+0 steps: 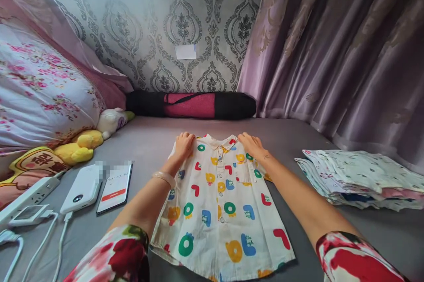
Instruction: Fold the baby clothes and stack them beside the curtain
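Observation:
A child's white button-up shirt [212, 202] lies front side up on the grey bed sheet, its collar away from me. Bright letters in red, green, blue and yellow are printed all over it. My left hand [184, 144] is closed on the shirt's left-side shoulder, fingers curled over the cloth. At the opposite shoulder, beside the collar, my right hand [251, 145] grips the fabric the same way. The fingertips of both hands are partly hidden. The sleeves lie mostly under or behind my hands and forearms, and the hem spreads towards me.
To the right lies a stack of folded clothes [364, 178]. On the left are a phone [115, 187], a white power bank [82, 189], a power strip [31, 200] with cables, and plush toys [79, 147]. A black and pink long bag [192, 105] rests against the wall.

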Tool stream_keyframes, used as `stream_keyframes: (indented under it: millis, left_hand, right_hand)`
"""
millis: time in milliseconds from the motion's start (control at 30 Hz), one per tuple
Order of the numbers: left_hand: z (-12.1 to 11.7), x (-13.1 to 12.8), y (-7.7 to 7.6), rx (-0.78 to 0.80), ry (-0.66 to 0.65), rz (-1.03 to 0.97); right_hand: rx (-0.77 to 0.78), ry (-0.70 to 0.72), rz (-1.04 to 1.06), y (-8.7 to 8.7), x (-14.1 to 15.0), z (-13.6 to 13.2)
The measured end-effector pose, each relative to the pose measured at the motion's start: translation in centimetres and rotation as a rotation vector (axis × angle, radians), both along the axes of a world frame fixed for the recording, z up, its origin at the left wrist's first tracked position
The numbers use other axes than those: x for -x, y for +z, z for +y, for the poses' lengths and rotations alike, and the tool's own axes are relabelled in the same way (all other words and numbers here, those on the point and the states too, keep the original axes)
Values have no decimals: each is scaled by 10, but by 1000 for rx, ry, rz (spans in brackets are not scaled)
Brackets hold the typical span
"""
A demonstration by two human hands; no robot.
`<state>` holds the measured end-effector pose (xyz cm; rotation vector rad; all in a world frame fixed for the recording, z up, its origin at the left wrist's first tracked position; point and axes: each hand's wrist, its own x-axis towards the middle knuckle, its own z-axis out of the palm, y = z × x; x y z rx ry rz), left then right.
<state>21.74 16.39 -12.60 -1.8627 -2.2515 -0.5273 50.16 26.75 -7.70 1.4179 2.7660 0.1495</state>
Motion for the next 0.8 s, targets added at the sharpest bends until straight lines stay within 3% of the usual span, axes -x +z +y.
stream_keyframes:
  millis: [133, 567, 667, 800]
  left_hand:
    - [11, 2, -12, 20, 8, 36]
    - [57, 21, -20, -11, 65, 138]
    - [68, 29, -24, 79, 22, 96]
    - [85, 37, -20, 172, -2, -104]
  right_hand:
    - [-3, 10, -10, -13, 4, 13]
    - [-99, -4, -40, -38, 32, 69]
    - [-34, 7, -18, -45, 34, 75]
    - [138, -9, 119, -45, 38, 90]
